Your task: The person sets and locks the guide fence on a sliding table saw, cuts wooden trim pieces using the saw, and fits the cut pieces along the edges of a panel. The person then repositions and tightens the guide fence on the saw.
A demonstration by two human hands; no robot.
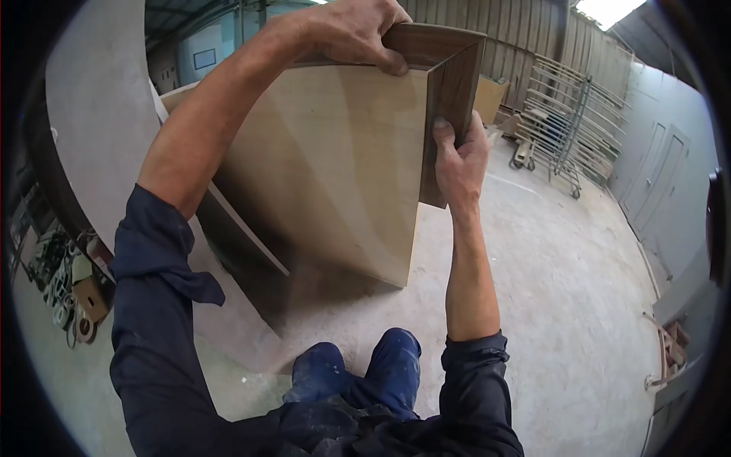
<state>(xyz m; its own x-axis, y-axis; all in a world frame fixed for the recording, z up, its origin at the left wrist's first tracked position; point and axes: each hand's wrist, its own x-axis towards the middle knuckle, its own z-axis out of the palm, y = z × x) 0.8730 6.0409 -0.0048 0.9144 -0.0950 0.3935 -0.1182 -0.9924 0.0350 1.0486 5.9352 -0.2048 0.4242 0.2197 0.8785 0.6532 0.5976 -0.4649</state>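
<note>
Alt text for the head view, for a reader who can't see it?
The left hand rests on the top of a pale panel; the right hand holds a dark side strip, which meets a dark top strip at the corner. A wheeled rack stands beyond.

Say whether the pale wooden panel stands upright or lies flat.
Roughly upright: the pale wooden panel rises from near the floor towards the left hand.

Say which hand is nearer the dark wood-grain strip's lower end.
Right. The right hand holds the strip above that end; the left hand is higher, at the wood panel's top edge.
</note>
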